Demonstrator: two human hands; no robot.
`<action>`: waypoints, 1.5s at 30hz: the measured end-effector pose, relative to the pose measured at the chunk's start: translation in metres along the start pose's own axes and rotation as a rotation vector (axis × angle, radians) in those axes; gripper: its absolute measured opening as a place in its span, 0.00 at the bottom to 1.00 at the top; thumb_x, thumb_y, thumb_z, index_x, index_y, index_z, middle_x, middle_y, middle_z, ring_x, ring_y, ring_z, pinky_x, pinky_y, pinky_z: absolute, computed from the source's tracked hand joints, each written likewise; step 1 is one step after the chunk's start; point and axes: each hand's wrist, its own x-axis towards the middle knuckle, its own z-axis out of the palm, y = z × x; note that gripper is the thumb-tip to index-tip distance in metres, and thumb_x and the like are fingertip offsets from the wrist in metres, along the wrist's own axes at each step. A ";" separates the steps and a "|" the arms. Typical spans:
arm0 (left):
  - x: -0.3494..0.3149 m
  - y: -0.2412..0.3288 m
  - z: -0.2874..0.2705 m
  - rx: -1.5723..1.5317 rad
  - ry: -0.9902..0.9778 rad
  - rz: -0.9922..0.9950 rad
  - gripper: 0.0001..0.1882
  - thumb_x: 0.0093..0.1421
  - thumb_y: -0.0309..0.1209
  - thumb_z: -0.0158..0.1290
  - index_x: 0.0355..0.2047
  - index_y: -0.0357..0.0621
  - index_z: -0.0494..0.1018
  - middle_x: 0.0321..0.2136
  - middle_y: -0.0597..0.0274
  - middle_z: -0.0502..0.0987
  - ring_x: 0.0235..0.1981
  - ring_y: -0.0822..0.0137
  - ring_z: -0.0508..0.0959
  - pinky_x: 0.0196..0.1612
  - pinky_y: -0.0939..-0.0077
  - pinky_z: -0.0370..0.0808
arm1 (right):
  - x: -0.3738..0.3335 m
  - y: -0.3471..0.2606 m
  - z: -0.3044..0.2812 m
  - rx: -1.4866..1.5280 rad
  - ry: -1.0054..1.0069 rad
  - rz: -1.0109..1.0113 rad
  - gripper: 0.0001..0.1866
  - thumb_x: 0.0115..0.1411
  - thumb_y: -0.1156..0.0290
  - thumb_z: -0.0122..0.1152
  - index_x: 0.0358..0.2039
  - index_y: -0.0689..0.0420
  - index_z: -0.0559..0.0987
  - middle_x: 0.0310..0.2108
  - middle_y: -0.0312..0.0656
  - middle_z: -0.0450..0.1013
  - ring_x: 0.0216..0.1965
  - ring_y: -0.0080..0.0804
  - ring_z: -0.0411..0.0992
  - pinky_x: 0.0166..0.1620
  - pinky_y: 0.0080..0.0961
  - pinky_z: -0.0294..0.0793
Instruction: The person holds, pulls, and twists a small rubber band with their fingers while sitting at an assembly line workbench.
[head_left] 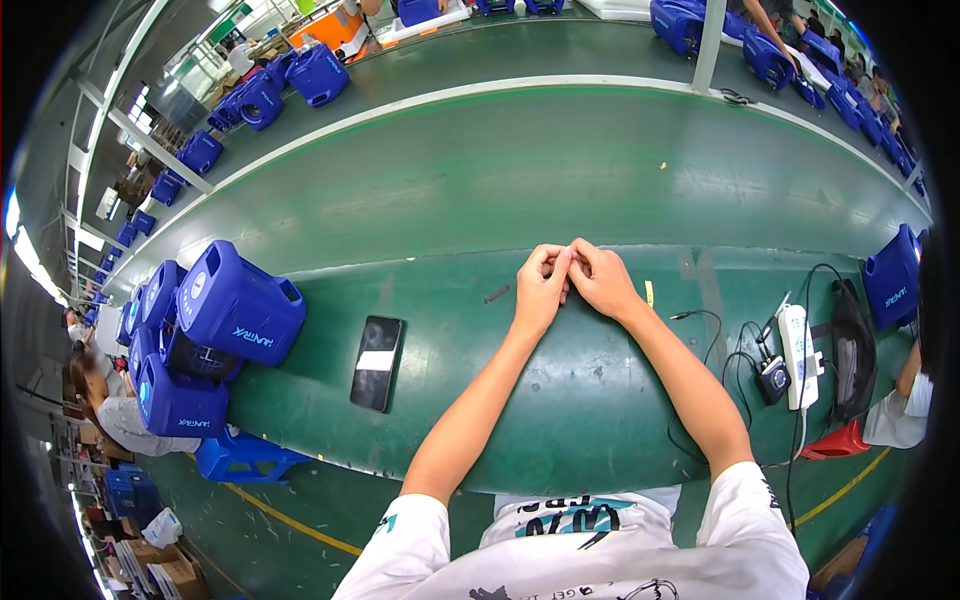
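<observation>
Lettering on blue housings, shirt, seemingly power strip

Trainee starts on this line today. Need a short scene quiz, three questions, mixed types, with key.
1. Multiple choice: what lies on the green table between the blue cases and the left forearm?
A) a pouch
B) a phone
C) a power adapter

2. True or false: the person's two hands are held wide apart.

3. Fill in: the colour of the power strip on the table's right side is ____.

Key:
1. B.
2. False: the left hand and right hand meet at the fingers.
3. White.
</observation>
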 end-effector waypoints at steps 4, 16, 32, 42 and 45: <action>-0.002 0.000 0.001 -0.010 0.000 0.002 0.11 0.76 0.35 0.54 0.42 0.38 0.78 0.24 0.69 0.77 0.19 0.81 0.70 0.21 0.84 0.65 | 0.000 0.000 -0.001 -0.028 -0.020 0.016 0.11 0.69 0.65 0.57 0.35 0.59 0.75 0.22 0.51 0.75 0.25 0.52 0.75 0.32 0.44 0.71; -0.001 0.002 0.000 -0.012 -0.010 0.026 0.11 0.76 0.34 0.55 0.44 0.38 0.80 0.25 0.68 0.78 0.19 0.82 0.70 0.21 0.84 0.65 | 0.001 0.003 0.000 -0.017 -0.010 0.024 0.11 0.68 0.64 0.57 0.36 0.59 0.76 0.22 0.51 0.75 0.24 0.52 0.75 0.31 0.44 0.71; -0.002 0.005 0.001 0.021 -0.039 0.018 0.15 0.77 0.38 0.53 0.38 0.39 0.80 0.25 0.68 0.78 0.19 0.82 0.69 0.21 0.83 0.64 | -0.001 0.002 0.000 -0.019 -0.018 0.013 0.11 0.68 0.64 0.57 0.36 0.59 0.74 0.23 0.51 0.76 0.26 0.54 0.75 0.32 0.44 0.71; -0.002 0.004 0.000 0.015 -0.030 0.027 0.15 0.77 0.37 0.53 0.37 0.39 0.80 0.25 0.68 0.79 0.19 0.82 0.69 0.21 0.83 0.64 | 0.000 0.002 0.002 -0.038 -0.016 -0.001 0.11 0.66 0.64 0.58 0.36 0.59 0.73 0.23 0.51 0.76 0.27 0.55 0.76 0.32 0.46 0.71; -0.001 0.003 0.001 -0.009 -0.018 0.034 0.15 0.77 0.37 0.53 0.37 0.39 0.80 0.25 0.69 0.78 0.19 0.82 0.69 0.21 0.83 0.64 | 0.001 0.006 0.001 -0.055 -0.003 -0.038 0.11 0.67 0.63 0.58 0.35 0.58 0.73 0.23 0.51 0.76 0.27 0.56 0.75 0.32 0.46 0.71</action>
